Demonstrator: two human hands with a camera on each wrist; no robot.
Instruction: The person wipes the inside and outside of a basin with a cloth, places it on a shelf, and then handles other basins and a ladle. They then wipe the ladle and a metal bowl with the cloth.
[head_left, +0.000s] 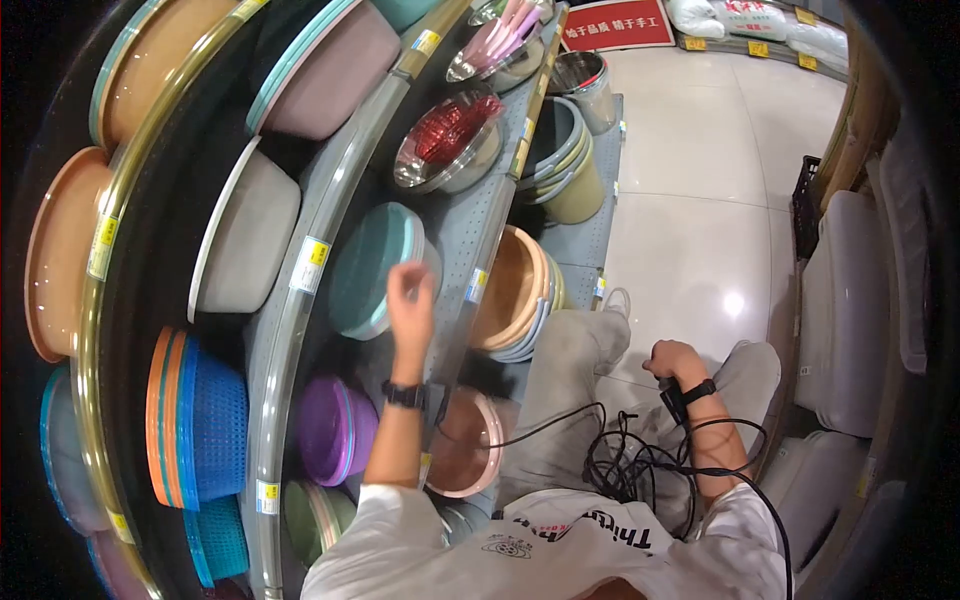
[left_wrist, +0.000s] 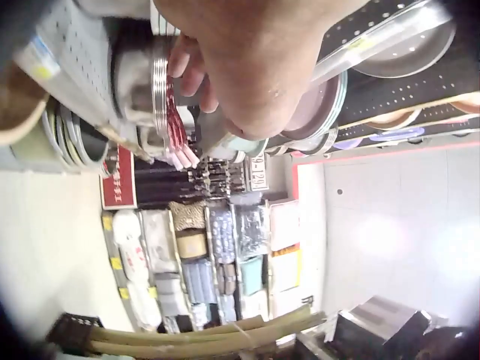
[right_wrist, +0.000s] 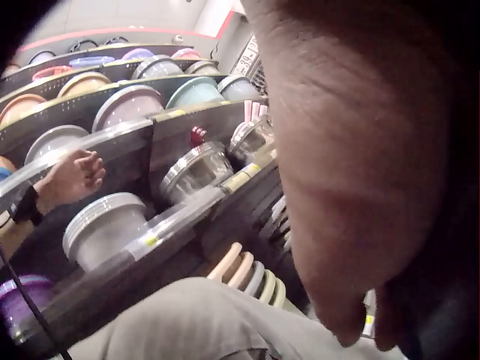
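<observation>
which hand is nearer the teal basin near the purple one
Left. The left hand overlaps the edge of the teal basin in the head view, contact unclear; the right hand is farther, near the right knee.

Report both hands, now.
Bare left hand: open, fingers loosely curled, holding nothing, near the round teal plastic basin.
Bare right hand: fingers curled; whether it's closed on anything cannot be told.

Basins [head_left: 365, 272] behind apparent price tags [head_left: 309, 265] show a shop
</observation>
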